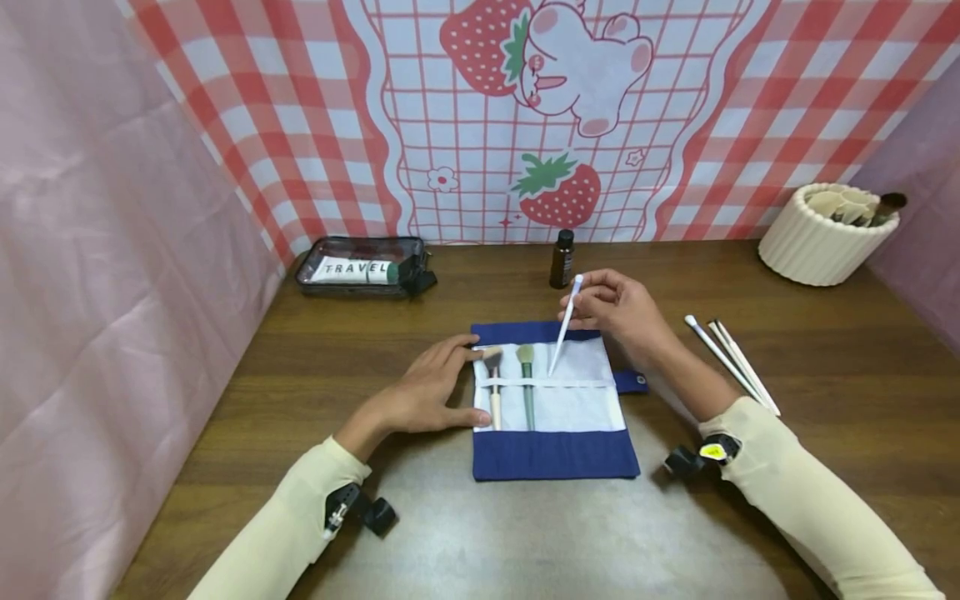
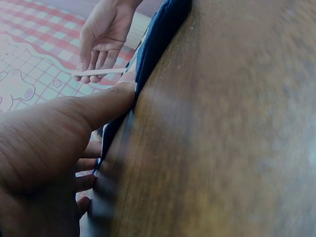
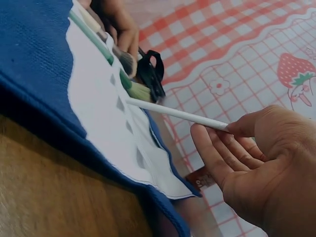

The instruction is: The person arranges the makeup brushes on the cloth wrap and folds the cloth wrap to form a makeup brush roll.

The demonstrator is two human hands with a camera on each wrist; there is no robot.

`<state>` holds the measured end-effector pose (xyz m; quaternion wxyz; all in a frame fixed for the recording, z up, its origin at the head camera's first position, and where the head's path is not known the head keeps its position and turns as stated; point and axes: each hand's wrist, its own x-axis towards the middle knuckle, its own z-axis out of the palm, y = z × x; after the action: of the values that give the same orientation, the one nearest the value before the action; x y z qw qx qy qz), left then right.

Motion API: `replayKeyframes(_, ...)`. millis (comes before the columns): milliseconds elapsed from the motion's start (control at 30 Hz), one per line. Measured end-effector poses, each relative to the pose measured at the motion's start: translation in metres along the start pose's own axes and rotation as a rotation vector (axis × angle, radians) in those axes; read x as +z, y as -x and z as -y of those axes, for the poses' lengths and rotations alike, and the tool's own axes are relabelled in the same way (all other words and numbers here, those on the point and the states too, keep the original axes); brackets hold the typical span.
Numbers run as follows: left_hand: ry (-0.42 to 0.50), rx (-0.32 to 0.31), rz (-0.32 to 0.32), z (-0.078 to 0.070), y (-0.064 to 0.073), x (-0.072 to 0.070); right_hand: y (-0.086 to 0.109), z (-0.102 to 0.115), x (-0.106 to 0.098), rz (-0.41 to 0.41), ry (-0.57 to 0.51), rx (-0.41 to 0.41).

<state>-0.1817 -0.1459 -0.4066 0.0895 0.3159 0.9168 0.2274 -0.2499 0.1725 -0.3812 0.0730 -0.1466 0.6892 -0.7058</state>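
Your left hand, fingers spread, rested on the left edge of the blue brush roll, beside a cream brush and a green brush. Your right hand pinched a white brush over the roll, right of the green one; farther back stood a dark bottle.

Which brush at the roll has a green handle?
The middle one: green-handled brush with pale bristles. Left of it, cream-handled brush; right, slim white brush in right hand.
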Motion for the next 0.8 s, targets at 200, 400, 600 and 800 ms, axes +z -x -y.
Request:
replayKeyframes(200,-0.004,0.004,0.000,0.000,-0.001,0.000,-0.003,-0.003,0.004,0.059,0.019,0.040)
replayKeyframes(400,0.000,-0.008,-0.005,-0.001,0.000,-0.001,-0.006,-0.002,0.008,0.107,0.012,0.105)
replayKeyframes(600,-0.003,-0.012,-0.002,-0.002,0.000,-0.002,-0.002,-0.003,0.012,0.127,0.038,0.158)
replayKeyframes(800,-0.006,-0.014,0.006,-0.002,0.001,-0.001,0.002,-0.006,0.015,0.147,0.033,0.202)
